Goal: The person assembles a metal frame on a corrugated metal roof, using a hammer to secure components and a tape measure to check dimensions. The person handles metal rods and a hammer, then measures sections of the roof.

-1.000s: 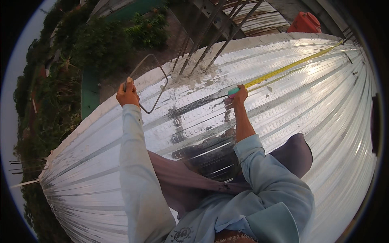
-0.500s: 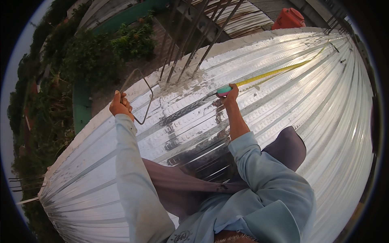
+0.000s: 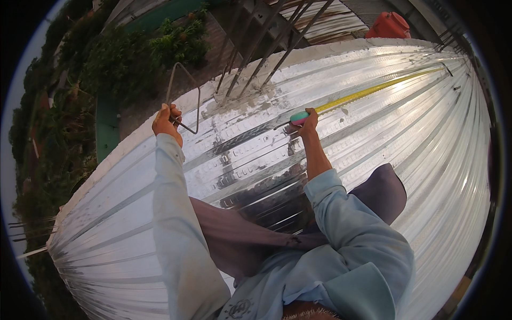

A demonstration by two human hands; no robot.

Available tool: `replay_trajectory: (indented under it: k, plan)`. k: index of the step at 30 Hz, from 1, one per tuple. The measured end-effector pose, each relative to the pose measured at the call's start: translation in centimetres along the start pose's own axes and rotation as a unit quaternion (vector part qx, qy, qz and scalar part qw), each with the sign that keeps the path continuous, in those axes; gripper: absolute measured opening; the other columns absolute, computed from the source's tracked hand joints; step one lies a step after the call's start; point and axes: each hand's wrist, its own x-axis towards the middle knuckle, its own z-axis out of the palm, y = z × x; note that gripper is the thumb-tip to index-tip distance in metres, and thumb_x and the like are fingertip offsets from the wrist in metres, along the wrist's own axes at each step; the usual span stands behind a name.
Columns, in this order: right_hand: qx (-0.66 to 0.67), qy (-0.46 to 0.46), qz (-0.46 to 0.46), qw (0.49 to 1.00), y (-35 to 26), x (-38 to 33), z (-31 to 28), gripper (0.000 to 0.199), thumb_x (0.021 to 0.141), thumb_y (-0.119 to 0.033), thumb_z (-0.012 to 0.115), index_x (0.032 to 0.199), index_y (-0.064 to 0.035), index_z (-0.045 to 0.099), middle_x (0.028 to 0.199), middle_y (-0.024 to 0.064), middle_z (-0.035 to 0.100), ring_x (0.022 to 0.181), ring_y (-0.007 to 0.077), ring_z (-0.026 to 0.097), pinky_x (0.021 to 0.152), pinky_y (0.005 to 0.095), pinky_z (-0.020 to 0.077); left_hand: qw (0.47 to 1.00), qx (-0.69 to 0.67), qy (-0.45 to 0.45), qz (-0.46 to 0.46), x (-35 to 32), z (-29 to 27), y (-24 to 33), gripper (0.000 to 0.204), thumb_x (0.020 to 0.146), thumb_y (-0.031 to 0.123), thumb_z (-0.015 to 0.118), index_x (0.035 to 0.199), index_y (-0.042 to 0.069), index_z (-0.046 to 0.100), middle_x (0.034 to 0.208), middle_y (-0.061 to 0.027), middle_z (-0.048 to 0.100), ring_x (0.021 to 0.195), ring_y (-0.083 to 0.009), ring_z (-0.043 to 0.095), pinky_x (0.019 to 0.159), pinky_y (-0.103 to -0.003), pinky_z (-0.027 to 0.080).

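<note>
My left hand (image 3: pixel 167 124) is closed round a thin metal rod bent into an open frame, a rebar stirrup (image 3: pixel 199 101) by its look, held up near the deck's far left edge. My right hand (image 3: pixel 308 121) grips a teal and pink tape measure (image 3: pixel 298 116) low over the ribbed metal decking (image 3: pixel 256 160). Its yellow blade (image 3: pixel 368 93) runs out to the far right, just above the ribs. Near the blade's far end lies a small dark piece of metal (image 3: pixel 447 69).
Several upright rebars (image 3: pixel 260 72) rise from the rough concrete edge (image 3: pixel 320 52) ahead of me. Beyond that edge the ground drops away to trees (image 3: pixel 181 45) and a green wall (image 3: pixel 108 128). A red tank (image 3: pixel 388 25) stands past the far edge. Short bars (image 3: pixel 450 38) stick up at the far right.
The bent rod has turned a little and risen with my left hand. The tape's blade, twisted before, now lies straighter with its yellow face showing. My right hand has shifted slightly right.
</note>
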Motion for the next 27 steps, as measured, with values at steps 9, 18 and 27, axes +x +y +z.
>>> replay_trajectory:
  k: [9,18,27]
  plan:
    - [0.026,-0.021,-0.008,0.999,-0.3,0.5,0.2,0.049,0.083,-0.034,0.061,0.119,-0.0023,0.049,0.110,0.0229,0.055,0.094,0.0426,0.059,0.073,0.0652,0.0530,0.999,-0.015,-0.033,0.000,0.3,-0.8,0.0,0.027,0.102,0.026,0.057,0.096,0.001,0.062,0.068,-0.0036,0.055,0.064,-0.0167,0.054,0.068,-0.032,0.047]
    - [-0.001,0.001,0.014,1.000,2.0,0.1,-0.2,0.049,0.082,-0.034,0.062,0.117,-0.0020,0.049,0.108,0.0234,0.056,0.092,0.0442,0.060,0.071,0.0664,0.0536,1.000,0.011,-0.007,0.020,-0.3,-0.9,0.3,0.029,0.101,0.026,0.060,0.095,-0.002,0.064,0.068,-0.0045,0.056,0.063,-0.0161,0.054,0.066,-0.032,0.048]
    - [-0.017,-0.008,0.044,0.999,3.7,0.8,-2.0,0.049,0.081,-0.031,0.064,0.116,0.0003,0.049,0.106,0.0233,0.053,0.090,0.0459,0.059,0.074,0.0691,0.0526,0.999,0.001,-0.014,0.045,-0.6,-0.5,0.2,0.029,0.099,0.023,0.064,0.092,-0.005,0.066,0.066,-0.0049,0.058,0.060,-0.0131,0.053,0.060,-0.028,0.048]
